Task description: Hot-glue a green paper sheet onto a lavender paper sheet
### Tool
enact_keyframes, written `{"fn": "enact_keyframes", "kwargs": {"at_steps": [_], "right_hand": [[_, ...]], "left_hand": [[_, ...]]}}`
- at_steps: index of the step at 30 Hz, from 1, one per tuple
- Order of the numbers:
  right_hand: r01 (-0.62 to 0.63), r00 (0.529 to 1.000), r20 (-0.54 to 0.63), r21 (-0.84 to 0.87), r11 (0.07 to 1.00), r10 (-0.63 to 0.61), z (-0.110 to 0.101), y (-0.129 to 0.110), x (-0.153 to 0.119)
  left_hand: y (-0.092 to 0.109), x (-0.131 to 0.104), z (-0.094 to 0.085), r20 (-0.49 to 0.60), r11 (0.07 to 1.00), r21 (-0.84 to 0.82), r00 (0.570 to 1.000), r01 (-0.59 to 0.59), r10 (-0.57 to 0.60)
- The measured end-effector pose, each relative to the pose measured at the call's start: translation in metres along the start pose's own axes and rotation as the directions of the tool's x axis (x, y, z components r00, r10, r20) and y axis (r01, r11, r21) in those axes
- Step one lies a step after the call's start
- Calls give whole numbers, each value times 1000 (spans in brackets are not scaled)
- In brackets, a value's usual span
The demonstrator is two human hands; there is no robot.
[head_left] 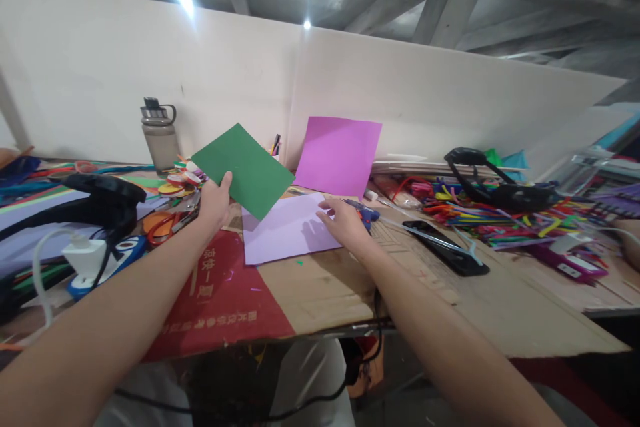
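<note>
Left hand [215,203] pinches the green sheet [245,170] by its near left edge, with the thumb on top. The sheet is held up at a slant — its long way runs from far left to near right, and its near corner sits over the left part of the pale purple sheet [285,233]. That purple sheet lies flat, right of the left hand. Right hand [345,223] is closer to its right end, with bent fingers and the thumb a bit apart; I cannot tell if they grip the paper. A blue glue gun [367,215] is just right of those fingers. Farther back, a pink sheet [340,157] stands up — near the white wall [425,100].
</note>
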State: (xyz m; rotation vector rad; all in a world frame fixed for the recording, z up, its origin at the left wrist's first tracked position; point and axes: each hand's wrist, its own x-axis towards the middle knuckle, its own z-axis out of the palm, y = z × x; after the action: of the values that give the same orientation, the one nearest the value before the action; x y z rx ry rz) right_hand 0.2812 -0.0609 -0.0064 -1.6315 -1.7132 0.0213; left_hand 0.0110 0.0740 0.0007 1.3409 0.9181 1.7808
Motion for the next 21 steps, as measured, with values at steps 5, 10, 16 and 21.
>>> {"fn": "enact_keyframes", "kwargs": {"at_steps": [5, 10, 16, 21], "right_hand": [[-22, 1000, -19, 4, 1000, 22, -2, 4, 4], [-102, 991, -102, -151, 983, 87, -22, 12, 10], [-325, 941, -84, -501, 803, 328, -49, 27, 4], [-426, 876, 4, -465, 776, 483, -49, 42, -4]], "left_hand": [[6, -4, 3, 1, 972, -176, 988, 155, -157], [10, -2, 3, -14, 899, -362, 962, 248, -271], [26, -3, 1, -4, 785, -557, 945, 271, -328], [37, -9, -1, 63, 784, -545, 947, 298, -316]]}}
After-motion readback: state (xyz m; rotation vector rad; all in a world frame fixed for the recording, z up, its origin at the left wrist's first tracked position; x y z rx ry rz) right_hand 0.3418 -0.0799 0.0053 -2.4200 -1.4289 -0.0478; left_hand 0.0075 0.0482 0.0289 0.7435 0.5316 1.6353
